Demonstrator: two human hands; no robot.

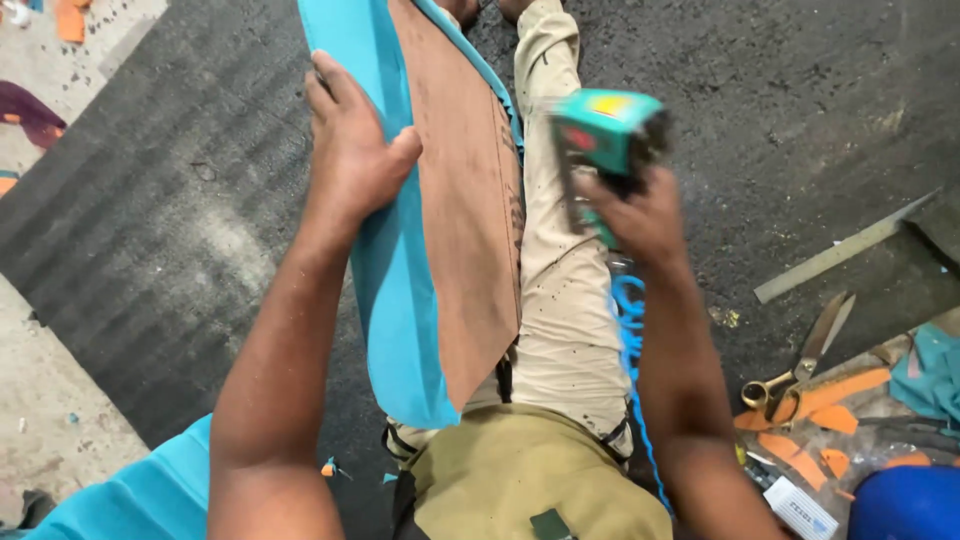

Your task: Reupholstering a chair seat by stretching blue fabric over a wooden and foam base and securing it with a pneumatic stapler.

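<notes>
Left hand (350,150) gripping turquoise fabric (395,290) over brown board (465,200); right hand (640,215) clutching teal stapler (605,135). Risk: fabric slipping, staple landing crooked.

Scissors (800,362) are lying open near the floor's (800,120) right edge, blades pointing up toward a long metal ruler (845,249) stretching diagonally. Orange scraps (815,400) are spreading around the handles. A blue lid (905,503) is sitting in the bottom right corner beside a small white box (800,508).
</notes>
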